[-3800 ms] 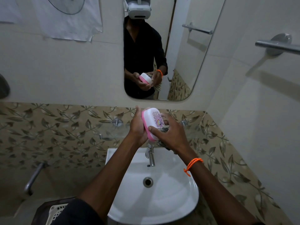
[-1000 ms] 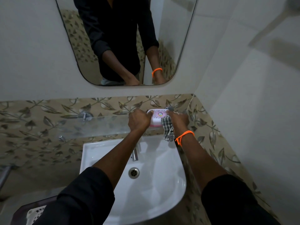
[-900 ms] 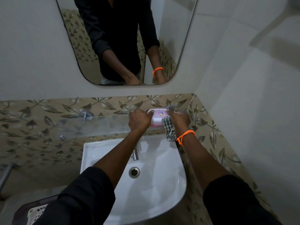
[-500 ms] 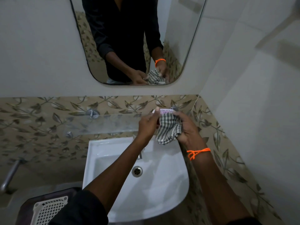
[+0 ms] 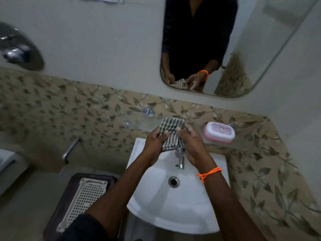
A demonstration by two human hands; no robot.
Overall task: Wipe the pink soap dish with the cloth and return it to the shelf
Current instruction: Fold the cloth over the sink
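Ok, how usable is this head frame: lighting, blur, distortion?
Head view: dim overall; motion blur smears the wall fitting and leaf tiles at left; wide-angle bending curves the mirror edge; cloth, both hands and pink soap dish on the glass shelf stay readable.

Cloth (image 5: 171, 134) lower part hidden between both hands; tap (image 5: 181, 160) top hidden behind them. Wall fitting (image 5: 19, 47) blurred, cut by left edge. Basket (image 5: 83, 200) partly behind forearm.

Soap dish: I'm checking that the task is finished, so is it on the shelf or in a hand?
On the shelf. The pink soap dish rests on the glass shelf; both hands hold the cloth.
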